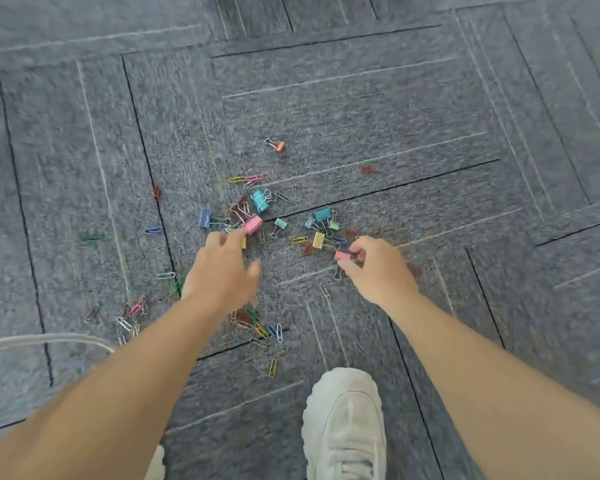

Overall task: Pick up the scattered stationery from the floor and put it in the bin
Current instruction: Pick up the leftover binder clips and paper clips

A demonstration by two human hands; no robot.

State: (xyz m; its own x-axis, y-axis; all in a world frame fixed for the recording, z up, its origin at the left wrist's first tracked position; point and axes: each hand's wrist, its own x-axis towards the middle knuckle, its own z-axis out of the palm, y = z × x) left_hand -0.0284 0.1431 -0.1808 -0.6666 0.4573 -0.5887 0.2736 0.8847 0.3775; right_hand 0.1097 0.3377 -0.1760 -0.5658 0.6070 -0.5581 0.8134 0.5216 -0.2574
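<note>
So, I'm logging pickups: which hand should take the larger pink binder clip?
Left. The left hand has fingertips at the larger pink binder clip; the right hand is farther off, pinching a smaller pink clip.

Office: grey carpet tiles (361, 109), paperclips (253, 327)

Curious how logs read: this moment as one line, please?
left hand by big pink clip | right hand pinches small pink clip | bin unseen
</note>
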